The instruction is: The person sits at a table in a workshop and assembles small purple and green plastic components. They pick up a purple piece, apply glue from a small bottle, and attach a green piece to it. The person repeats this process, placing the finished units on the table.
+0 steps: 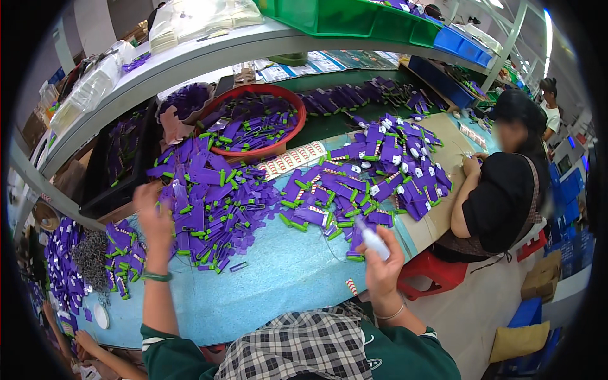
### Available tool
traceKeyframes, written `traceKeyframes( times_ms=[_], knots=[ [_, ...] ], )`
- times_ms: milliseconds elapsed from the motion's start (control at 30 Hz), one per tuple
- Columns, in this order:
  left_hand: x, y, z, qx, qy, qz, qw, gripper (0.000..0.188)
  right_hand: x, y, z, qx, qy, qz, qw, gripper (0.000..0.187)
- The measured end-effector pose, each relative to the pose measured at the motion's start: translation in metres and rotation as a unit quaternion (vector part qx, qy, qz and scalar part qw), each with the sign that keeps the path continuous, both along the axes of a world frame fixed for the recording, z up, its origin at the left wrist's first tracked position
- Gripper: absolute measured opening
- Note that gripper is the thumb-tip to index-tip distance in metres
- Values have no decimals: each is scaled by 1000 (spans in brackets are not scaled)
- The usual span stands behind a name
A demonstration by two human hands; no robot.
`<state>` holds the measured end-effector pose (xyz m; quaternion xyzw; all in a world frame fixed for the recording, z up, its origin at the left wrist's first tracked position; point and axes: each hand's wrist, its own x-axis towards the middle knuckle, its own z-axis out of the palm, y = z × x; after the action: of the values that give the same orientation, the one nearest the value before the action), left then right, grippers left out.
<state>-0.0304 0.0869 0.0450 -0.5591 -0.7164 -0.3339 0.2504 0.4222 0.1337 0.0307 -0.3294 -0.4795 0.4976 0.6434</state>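
Left hand: blurred near your purple pieces; I couldn't tell its grip
Right hand: your grip held a white bottle

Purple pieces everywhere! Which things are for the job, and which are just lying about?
Probably for the job:
white bottle, in the right hand
purple-and-green pieces, near the left hand
red tub, holding more pieces

Probably just lying about:
yellowish sack
brown cardboard box
green bin up top

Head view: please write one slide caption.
Right hand holding a white bottle, left hand raised near purple-and-green pieces heaped on a blue tabletop.
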Motion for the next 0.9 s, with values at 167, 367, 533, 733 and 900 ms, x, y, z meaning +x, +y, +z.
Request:
traceKeyframes(
  times_ms=[167,367,533,733,900],
  knots=[
    [175,80,-5,-158,-60,-295,940,45,57,45,-33,-59,114,-43,991,29],
    [240,134,-44,-307,-17,-288,907,57,81,53,-75,-44,-189,-187,963,27],
    [263,113,-55,-333,-6,-260,906,59,47,32,-80,-83,-330,-120,933,32],
    [265,47,-47,-348,-36,-282,893,55,-22,-3,-74,8,-284,2,959,35],
    [235,0,-38,-351,-127,-292,880,60,-36,-14,-47,-15,-232,223,947,35]
  ],
)
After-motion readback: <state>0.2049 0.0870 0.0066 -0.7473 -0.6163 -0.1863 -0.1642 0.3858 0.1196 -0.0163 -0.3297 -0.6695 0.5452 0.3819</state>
